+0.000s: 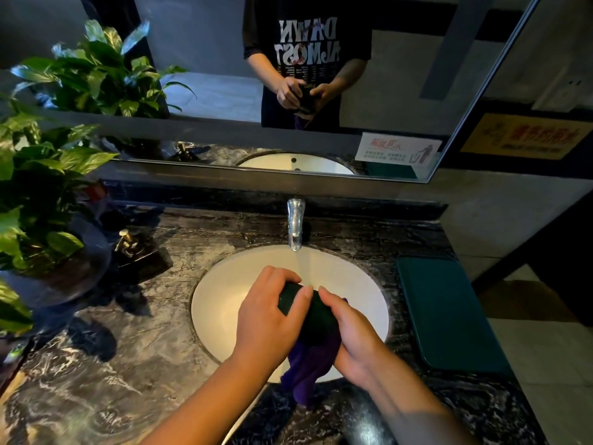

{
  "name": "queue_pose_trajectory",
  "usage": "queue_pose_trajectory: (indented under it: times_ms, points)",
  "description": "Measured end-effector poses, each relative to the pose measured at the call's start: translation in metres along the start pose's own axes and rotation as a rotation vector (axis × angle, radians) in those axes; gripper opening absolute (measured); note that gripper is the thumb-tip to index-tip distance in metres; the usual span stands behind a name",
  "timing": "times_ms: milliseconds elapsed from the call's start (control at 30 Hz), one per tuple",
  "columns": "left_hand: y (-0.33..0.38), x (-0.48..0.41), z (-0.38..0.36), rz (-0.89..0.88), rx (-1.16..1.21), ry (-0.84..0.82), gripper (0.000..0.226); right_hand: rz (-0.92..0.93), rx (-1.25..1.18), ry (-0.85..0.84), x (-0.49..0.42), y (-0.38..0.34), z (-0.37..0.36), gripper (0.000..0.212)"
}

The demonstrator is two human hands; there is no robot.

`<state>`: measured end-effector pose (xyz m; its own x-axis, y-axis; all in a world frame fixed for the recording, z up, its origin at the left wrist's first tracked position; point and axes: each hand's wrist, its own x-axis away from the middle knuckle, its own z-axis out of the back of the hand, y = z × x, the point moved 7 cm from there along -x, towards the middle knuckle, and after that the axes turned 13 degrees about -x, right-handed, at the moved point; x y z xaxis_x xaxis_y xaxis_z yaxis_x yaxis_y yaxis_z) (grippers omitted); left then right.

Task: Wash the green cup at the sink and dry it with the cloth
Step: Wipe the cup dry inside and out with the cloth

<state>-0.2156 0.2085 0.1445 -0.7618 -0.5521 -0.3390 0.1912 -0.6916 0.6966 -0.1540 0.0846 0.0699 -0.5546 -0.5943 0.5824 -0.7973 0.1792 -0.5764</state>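
Observation:
I hold the dark green cup (316,311) over the white sink basin (224,303), between both hands. My left hand (269,319) grips the cup's far end with fingers curled over it. My right hand (351,335) wraps the purple cloth (308,364) against the cup's near side, and the cloth's loose end hangs down over the basin's front rim. A thin stream of water falls from the chrome tap (295,224) just behind the cup. Much of the cup is hidden by my fingers and the cloth.
A dark green tray (449,313) lies on the black marble counter (112,380) right of the basin. Potted plants (41,175) and a small brass-topped dispenser (128,244) stand at the left. A mirror (321,91) covers the wall behind the tap.

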Motion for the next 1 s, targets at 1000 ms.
queue_pose_trajectory:
  times_ms: [1000]
  points:
    - [-0.019,-0.001,-0.012,0.559,0.425,-0.189,0.029,0.304,0.468,-0.123,0.012,-0.021,-0.017,0.056]
